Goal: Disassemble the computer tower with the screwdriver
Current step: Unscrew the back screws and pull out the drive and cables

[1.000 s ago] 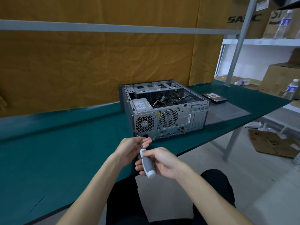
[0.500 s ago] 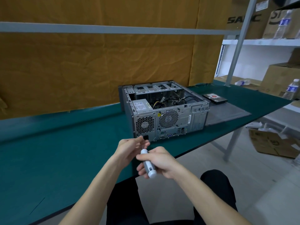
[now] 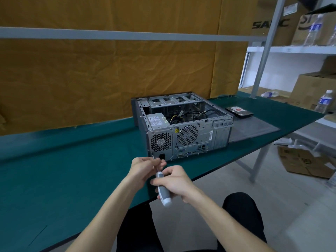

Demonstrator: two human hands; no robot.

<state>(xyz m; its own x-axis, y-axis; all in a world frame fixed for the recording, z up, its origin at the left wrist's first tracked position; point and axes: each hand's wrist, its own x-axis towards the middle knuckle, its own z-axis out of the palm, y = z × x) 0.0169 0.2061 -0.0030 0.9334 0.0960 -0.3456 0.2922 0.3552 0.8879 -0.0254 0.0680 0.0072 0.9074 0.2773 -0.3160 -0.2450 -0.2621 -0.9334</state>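
Observation:
An open grey computer tower lies on its side on the green table, rear panel with two fan grilles facing me. My right hand grips the grey-and-white handle of a screwdriver. Its thin shaft points up-left toward the tower's lower left rear corner. My left hand pinches the shaft near the tip, just in front of the power socket. The tip itself is hidden behind my fingers.
The removed side panel lies flat to the right of the tower, with a hard drive behind it. Shelves with cardboard boxes and water bottles stand at the right. A cardboard box sits on the floor.
Both hands with the screwdriver have edged slightly up toward the tower's lower left corner. The right hand has shifted its hold on the handle.

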